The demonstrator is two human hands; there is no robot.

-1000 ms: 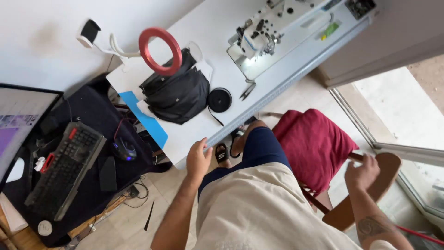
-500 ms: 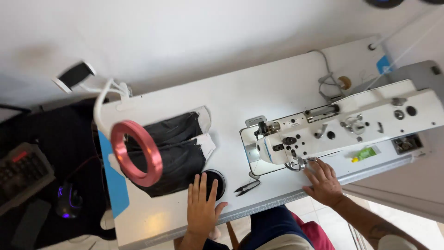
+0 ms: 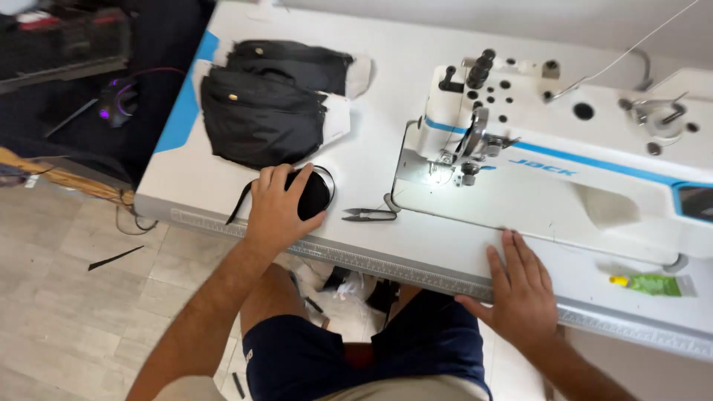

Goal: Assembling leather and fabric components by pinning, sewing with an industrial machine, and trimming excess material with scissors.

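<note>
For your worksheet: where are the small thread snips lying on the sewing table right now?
In the head view, the thread snips lie near the front edge of the white table, between the black round roll under the left hand and the sewing machine.

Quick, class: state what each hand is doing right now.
Left hand: open, resting on the black tape roll.
Right hand: open, flat on the table edge.

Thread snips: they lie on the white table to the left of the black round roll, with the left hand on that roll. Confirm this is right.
Not quite. The head view shows the thread snips to the right of the black round roll, towards the sewing machine. The left hand does rest on that roll on the white table.
</note>
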